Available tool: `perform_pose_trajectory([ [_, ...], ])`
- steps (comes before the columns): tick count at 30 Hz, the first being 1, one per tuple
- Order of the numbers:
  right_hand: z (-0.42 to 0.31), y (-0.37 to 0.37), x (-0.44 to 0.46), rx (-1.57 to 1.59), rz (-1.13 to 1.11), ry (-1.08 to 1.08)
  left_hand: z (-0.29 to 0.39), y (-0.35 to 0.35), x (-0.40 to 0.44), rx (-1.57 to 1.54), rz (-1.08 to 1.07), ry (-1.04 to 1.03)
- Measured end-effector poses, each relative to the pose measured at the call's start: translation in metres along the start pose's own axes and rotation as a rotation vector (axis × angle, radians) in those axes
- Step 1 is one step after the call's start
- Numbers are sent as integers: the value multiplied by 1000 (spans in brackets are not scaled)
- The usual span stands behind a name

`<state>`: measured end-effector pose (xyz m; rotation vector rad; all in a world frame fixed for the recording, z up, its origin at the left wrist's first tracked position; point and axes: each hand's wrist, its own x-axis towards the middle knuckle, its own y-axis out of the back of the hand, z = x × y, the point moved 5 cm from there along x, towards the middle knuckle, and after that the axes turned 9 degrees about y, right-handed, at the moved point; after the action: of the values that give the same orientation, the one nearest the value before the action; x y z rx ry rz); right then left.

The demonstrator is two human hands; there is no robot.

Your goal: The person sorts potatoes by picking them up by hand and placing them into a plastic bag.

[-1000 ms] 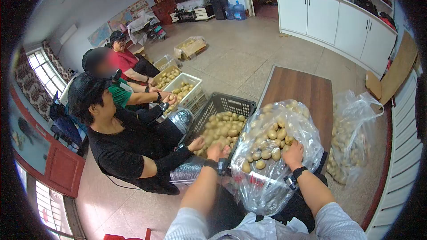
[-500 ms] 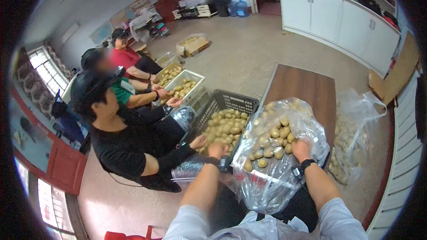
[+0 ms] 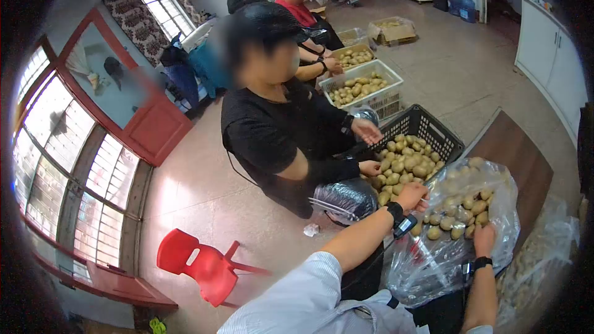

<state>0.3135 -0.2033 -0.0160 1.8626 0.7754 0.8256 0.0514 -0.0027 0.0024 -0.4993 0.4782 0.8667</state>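
A clear plastic bag (image 3: 427, 266) with potatoes (image 3: 467, 213) in its mouth lies in front of me, over a white-rimmed support that is mostly hidden. My left hand (image 3: 411, 196) is closed at the bag's left edge, next to the black crate; its fingertips are partly hidden. On the right side of the same potatoes, my right hand (image 3: 484, 240) has its fingers curled down at the bag's plastic. Loose potatoes (image 3: 405, 164) fill much of the black crate (image 3: 427, 125) beyond my left hand.
A co-worker in black (image 3: 272, 130) sits at left, both hands by the black crate. Farther back stand a white crate (image 3: 396, 77) of potatoes and other seated people. A brown board (image 3: 516, 148), another filled bag (image 3: 538, 266) and a red chair (image 3: 198, 266) are nearby.
My view has swung left. My left hand has come from over the black crate's potatoes to the bag's edge. My right hand stays beside the potatoes in the bag.
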Motion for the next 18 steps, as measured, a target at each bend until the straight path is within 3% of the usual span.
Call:
perform_pose_trajectory([
  [2,3,-6,2,-3,19,28,4,-7,-5,34,-78,27],
  [6,2,-15,15,76,-167,-37,-12,-24,-8,95,-304,166],
  [8,3,-17,14,33,-148,186,-14,-32,-8,254,-300,244],
  [10,19,-31,13,-4,-140,7,-18,-33,-2,326,-332,258],
  [11,20,-32,11,-24,-263,-46,-21,-29,2,360,-323,259],
  [13,14,-22,7,10,-220,-37,-31,-24,12,234,-299,289],
  [18,7,-12,3,-19,-183,-24,-14,-28,4,298,-195,252],
])
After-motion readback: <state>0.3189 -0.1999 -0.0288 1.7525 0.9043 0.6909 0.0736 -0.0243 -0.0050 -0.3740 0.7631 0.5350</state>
